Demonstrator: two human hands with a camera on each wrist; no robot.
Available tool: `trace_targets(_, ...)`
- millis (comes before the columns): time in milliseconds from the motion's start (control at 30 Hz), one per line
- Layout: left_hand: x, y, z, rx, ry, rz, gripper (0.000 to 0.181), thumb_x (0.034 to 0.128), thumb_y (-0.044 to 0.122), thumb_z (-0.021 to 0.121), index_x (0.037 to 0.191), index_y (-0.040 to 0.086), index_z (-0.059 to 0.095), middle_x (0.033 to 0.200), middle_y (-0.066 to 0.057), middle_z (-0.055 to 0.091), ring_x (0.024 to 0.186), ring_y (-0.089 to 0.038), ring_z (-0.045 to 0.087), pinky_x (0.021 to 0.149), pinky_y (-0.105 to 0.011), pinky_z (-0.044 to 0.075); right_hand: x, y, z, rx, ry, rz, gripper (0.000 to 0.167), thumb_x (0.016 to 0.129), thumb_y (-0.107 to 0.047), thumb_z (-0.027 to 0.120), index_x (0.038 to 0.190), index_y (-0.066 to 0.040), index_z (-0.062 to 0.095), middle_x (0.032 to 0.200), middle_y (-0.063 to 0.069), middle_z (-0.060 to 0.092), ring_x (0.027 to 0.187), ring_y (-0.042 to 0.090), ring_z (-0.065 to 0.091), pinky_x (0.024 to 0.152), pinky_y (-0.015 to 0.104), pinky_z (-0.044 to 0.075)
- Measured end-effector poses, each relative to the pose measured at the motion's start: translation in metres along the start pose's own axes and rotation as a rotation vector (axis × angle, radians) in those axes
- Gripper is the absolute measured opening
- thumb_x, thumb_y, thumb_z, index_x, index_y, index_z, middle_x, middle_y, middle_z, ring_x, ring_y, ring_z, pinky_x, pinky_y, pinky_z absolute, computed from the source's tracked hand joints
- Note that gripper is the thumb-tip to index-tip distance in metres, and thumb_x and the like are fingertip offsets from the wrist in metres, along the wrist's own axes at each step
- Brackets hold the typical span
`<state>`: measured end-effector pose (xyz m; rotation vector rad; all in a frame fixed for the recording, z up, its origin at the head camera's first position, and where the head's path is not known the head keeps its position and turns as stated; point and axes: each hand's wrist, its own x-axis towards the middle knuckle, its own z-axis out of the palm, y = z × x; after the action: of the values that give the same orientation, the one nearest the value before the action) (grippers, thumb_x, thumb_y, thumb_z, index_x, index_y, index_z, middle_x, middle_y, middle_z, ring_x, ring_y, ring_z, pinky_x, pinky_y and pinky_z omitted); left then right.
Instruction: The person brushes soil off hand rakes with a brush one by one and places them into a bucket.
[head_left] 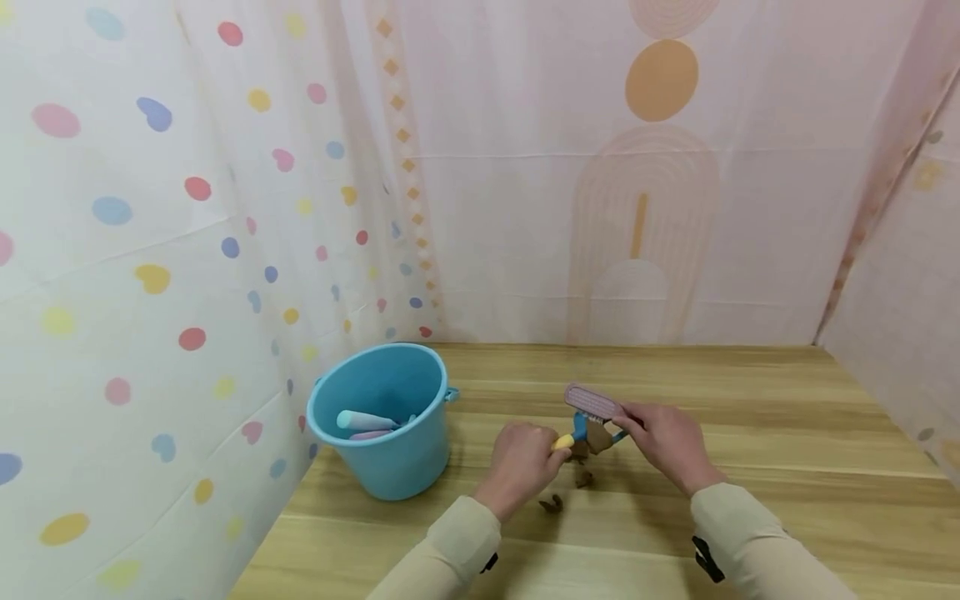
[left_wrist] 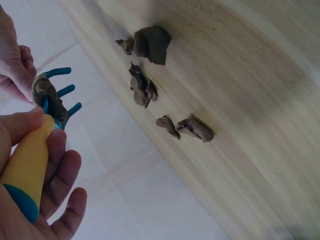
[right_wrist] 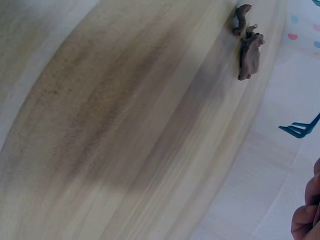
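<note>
In the head view my left hand [head_left: 520, 462] grips a small toy hand rake by its yellow handle [left_wrist: 31, 157]. Blue tines [left_wrist: 65, 91] fan out from the far end, with a brown clay-like lump [left_wrist: 44, 95] stuck among them. My right hand [head_left: 670, 440] holds a mauve brush [head_left: 591, 402], its pale bristles facing down at the rake head. Only part of the right fingers [right_wrist: 306, 220] shows in the right wrist view. Under the tools, several brown clumps [left_wrist: 152, 46] lie on the wooden tabletop [head_left: 750, 467].
Left of the hands stands a light blue bucket [head_left: 408, 462] with a side handle lug. Inside it lie a tool with a pale turquoise handle [head_left: 365, 420] and a pinkish item [head_left: 371, 435]. Patterned curtains [head_left: 495, 208] enclose the table at the back and sides.
</note>
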<state>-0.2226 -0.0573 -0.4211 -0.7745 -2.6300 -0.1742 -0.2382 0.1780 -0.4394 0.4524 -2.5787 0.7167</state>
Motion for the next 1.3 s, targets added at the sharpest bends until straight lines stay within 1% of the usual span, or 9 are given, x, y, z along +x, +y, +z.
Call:
trace_targets(233, -0.0002, 0.0032, 0.0008, -0.006, 0.000, -0.014, 0.038, 0.0927, 0.038, 0.069, 0.062, 0.019, 0.055, 0.051, 0.012, 0.039, 0.045, -0.002, 0.034, 0.050, -0.021, 0.030, -0.0019, 0.0004, 0.0049, -0.057, 0.033, 0.027, 0.026, 0.094, -0.028, 0.069, 0.111, -0.010, 0.075, 0.080, 0.004, 0.071, 0.052, 0.009, 0.043, 0.045, 0.030, 0.033)
trace_targets(567, 0.0016, 0.0054, 0.0034, -0.024, 0.025, -0.055, 0.039, 0.0920, 0.038, 0.070, 0.061, 0.019, 0.057, 0.050, 0.012, 0.040, 0.044, -0.002, 0.035, 0.045, -0.019, 0.028, -0.0036, -0.0033, 0.0081, -0.100, 0.083, 0.066, 0.028, 0.094, -0.031, 0.068, 0.113, -0.011, 0.075, 0.075, 0.005, 0.068, 0.052, 0.012, 0.046, 0.043, 0.032, 0.035)
trace_targets(700, 0.0011, 0.0060, 0.0048, -0.041, 0.015, -0.097, 0.038, 0.0919, 0.037, 0.070, 0.061, 0.019, 0.056, 0.049, 0.012, 0.040, 0.044, -0.003, 0.036, 0.046, -0.020, 0.029, -0.0033, -0.0032, 0.0100, -0.089, 0.078, 0.076, 0.028, 0.095, -0.031, 0.068, 0.113, -0.011, 0.075, 0.077, 0.005, 0.069, 0.053, 0.012, 0.047, 0.043, 0.031, 0.035)
trace_targets(767, 0.0012, 0.0061, 0.0054, -0.046, 0.010, -0.118, 0.038, 0.0919, 0.037, 0.070, 0.061, 0.019, 0.056, 0.049, 0.012, 0.040, 0.044, -0.003, 0.036, 0.046, -0.021, 0.030, -0.0034, -0.0030, 0.0102, -0.085, 0.078, 0.073, 0.029, 0.094, -0.031, 0.069, 0.114, -0.010, 0.075, 0.082, 0.007, 0.071, 0.054, 0.012, 0.049, 0.043, 0.030, 0.035)
trace_targets(833, 0.0015, 0.0060, 0.0059, -0.042, 0.016, -0.128, 0.038, 0.0917, 0.036, 0.071, 0.061, 0.019, 0.056, 0.050, 0.011, 0.040, 0.044, -0.004, 0.037, 0.045, -0.021, 0.030, -0.0038, -0.0030, 0.0091, -0.083, 0.082, 0.066, 0.030, 0.093, -0.030, 0.070, 0.114, -0.009, 0.075, 0.084, 0.008, 0.072, 0.054, 0.012, 0.050, 0.043, 0.030, 0.035)
trace_targets(967, 0.0035, 0.0060, 0.0064, -0.022, 0.023, -0.142, 0.039, 0.0919, 0.037, 0.070, 0.061, 0.018, 0.055, 0.050, 0.010, 0.040, 0.043, -0.005, 0.037, 0.043, -0.021, 0.029, -0.0021, -0.0040, 0.0073, -0.097, 0.077, 0.062, 0.026, 0.094, -0.031, 0.069, 0.110, -0.011, 0.075, 0.080, 0.006, 0.071, 0.053, 0.012, 0.049, 0.043, 0.030, 0.035)
trace_targets(1067, 0.0055, 0.0068, 0.0064, -0.032, 0.018, -0.154, 0.040, 0.0923, 0.037, 0.070, 0.061, 0.019, 0.054, 0.049, 0.011, 0.040, 0.043, -0.005, 0.037, 0.041, -0.020, 0.028, -0.0019, -0.0050, 0.0056, -0.098, 0.066, 0.086, 0.025, 0.095, -0.031, 0.068, 0.109, -0.011, 0.075, 0.076, 0.004, 0.069, 0.052, 0.013, 0.047, 0.044, 0.031, 0.034)
trace_targets(1200, 0.0074, 0.0074, 0.0060, -0.062, 0.006, -0.179, 0.041, 0.0925, 0.035, 0.070, 0.059, 0.019, 0.052, 0.048, 0.010, 0.040, 0.042, -0.005, 0.037, 0.041, -0.021, 0.028, -0.0039, -0.0039, 0.0048, -0.097, 0.068, 0.108, 0.027, 0.095, -0.032, 0.067, 0.110, -0.011, 0.075, 0.076, 0.006, 0.069, 0.052, 0.014, 0.048, 0.043, 0.031, 0.034)
trace_targets(1300, 0.0081, 0.0055, 0.0056, -0.065, 0.004, -0.198, 0.040, 0.0925, 0.035, 0.070, 0.059, 0.019, 0.053, 0.049, 0.010, 0.040, 0.043, -0.006, 0.037, 0.041, -0.022, 0.029, -0.0067, 0.0017, 0.0036, -0.108, 0.085, 0.112, 0.027, 0.095, -0.030, 0.067, 0.109, -0.008, 0.074, 0.078, 0.009, 0.070, 0.051, 0.015, 0.051, 0.042, 0.032, 0.035)
